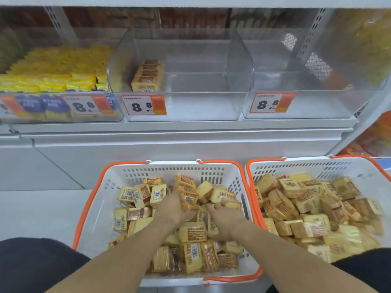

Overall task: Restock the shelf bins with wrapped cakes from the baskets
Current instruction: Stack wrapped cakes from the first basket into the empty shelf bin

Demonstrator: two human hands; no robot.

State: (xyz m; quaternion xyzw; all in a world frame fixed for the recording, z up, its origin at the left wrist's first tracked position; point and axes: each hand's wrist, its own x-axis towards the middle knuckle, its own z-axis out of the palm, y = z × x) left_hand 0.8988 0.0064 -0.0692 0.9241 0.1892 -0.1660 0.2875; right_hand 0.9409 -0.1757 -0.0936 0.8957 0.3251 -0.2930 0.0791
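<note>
Wrapped cakes (191, 230) fill 2 white baskets w/ orange handles, the left basket (101, 199) and the right basket (359, 172). Both hands are inside the left basket. Left hand (172, 208) has its grip clamped on a cake at the fingertips. Right hand (226, 218) curls on a cake (231, 205) just ahead of it. Above and ahead of the hands, the middle bin (190, 106) holds 1 row of cakes (147, 76) at its left side. The bin to the right (306, 106) looks clear inside.
</note>
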